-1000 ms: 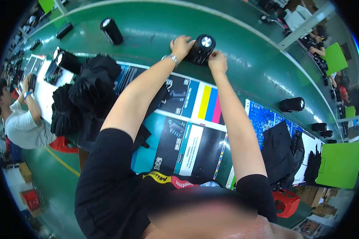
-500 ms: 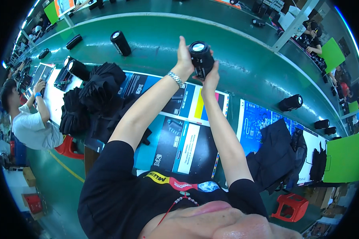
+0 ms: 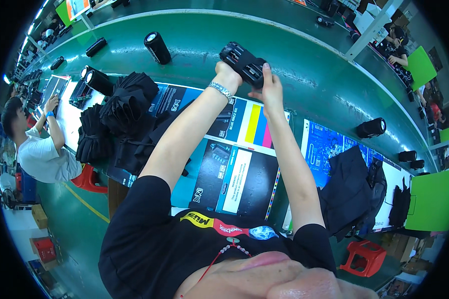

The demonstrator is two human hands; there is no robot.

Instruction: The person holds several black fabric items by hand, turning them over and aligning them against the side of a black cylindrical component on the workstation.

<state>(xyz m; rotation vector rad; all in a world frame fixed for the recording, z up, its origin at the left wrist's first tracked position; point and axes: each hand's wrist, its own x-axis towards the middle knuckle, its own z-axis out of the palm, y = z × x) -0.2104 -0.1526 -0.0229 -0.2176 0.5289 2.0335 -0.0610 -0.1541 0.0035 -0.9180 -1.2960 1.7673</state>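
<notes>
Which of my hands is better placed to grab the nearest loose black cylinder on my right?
Probably your right hand: it's on the side nearer that black cylinder, while your left hand is farther across. Both hands are on the black device, though, so the right would have to let go first.

We record black on the cylinder between the fingers; green on the surface beyond them. Nearer us than the fingers, we log yellow, blue and magenta bars on a printed sheet. Right of the fingers: mottled blue sheet, lime-green panel. Left: black cloth.
</notes>
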